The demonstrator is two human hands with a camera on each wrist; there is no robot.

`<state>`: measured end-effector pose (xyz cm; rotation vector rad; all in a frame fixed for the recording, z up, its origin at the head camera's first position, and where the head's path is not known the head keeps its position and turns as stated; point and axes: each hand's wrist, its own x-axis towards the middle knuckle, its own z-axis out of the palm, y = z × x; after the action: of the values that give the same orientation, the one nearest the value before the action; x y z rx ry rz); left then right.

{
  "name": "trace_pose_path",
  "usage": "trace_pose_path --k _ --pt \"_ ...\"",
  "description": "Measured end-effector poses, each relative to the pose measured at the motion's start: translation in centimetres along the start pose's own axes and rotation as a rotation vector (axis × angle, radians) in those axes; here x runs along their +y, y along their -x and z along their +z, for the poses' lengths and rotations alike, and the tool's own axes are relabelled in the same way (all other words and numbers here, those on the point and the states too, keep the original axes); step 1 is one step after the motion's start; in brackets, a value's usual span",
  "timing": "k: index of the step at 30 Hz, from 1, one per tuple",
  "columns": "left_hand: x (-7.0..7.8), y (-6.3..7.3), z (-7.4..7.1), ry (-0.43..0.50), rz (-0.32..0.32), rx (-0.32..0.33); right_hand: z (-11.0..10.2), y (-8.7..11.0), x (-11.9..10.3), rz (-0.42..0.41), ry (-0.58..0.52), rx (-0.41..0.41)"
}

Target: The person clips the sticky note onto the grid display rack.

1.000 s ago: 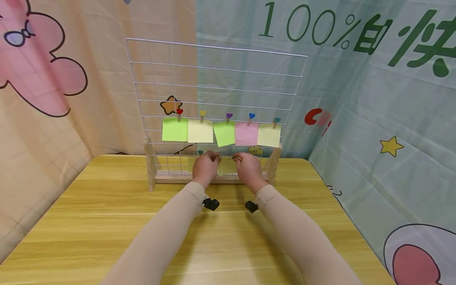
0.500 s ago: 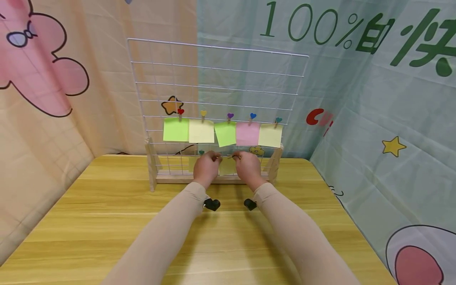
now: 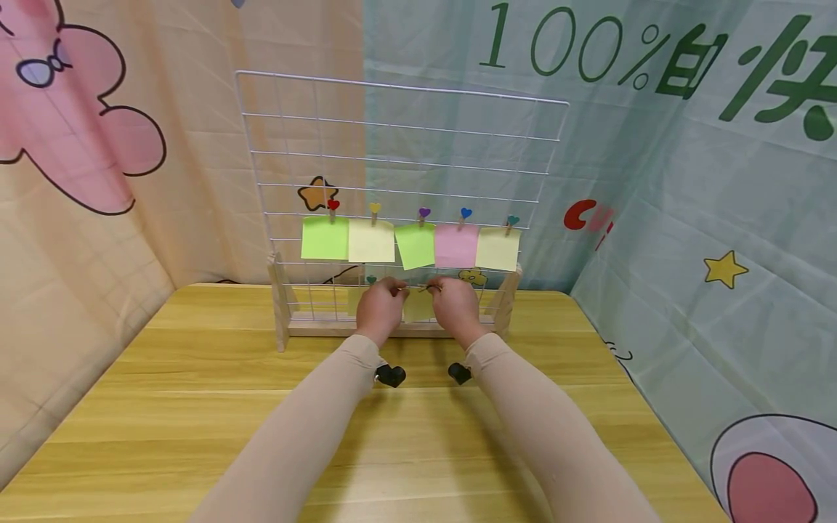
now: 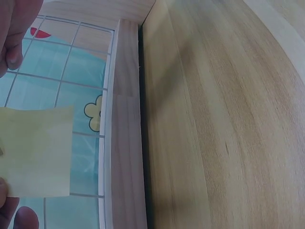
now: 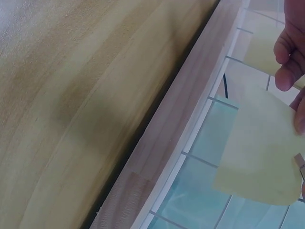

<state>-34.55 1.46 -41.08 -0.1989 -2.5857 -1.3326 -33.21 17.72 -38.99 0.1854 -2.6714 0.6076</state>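
Note:
In the head view my left hand pinches the upper left part of a pale yellow sticky note, low in front of the wire grid. Opposite it, my right hand pinches a small wooden clothespin by the note's top edge. The right wrist view has the clothespin at its right border, mostly cut off; whether it bites the note or a wire cannot be told. Another pale yellow note, partly behind my left hand, hangs under a teal heart clothespin.
Higher on the grid hangs a row of notes: green, yellow, green, pink and yellow, each under a heart-topped clothespin. Wooden feet and a crossbar hold the grid on the wooden table. Printed curtains stand behind and beside.
Both hands stay almost in place at the note, with the right hand shifting very slightly. The whole head view drifts a few pixels to the right.

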Motion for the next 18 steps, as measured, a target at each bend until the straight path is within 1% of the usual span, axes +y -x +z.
trace_pose_path --k 6,12,18 --pt "0.01 0.01 -0.01 -0.016 0.007 -0.005 -0.34 -0.23 -0.01 -0.001 0.001 -0.030" --pt "0.00 -0.01 0.02 -0.018 0.014 -0.002 -0.80 -0.41 -0.30 0.002 0.031 -0.075" --pt "-0.01 -0.19 -0.01 -0.045 0.035 0.004 -0.82 -0.60 -0.47 0.004 0.042 -0.098"
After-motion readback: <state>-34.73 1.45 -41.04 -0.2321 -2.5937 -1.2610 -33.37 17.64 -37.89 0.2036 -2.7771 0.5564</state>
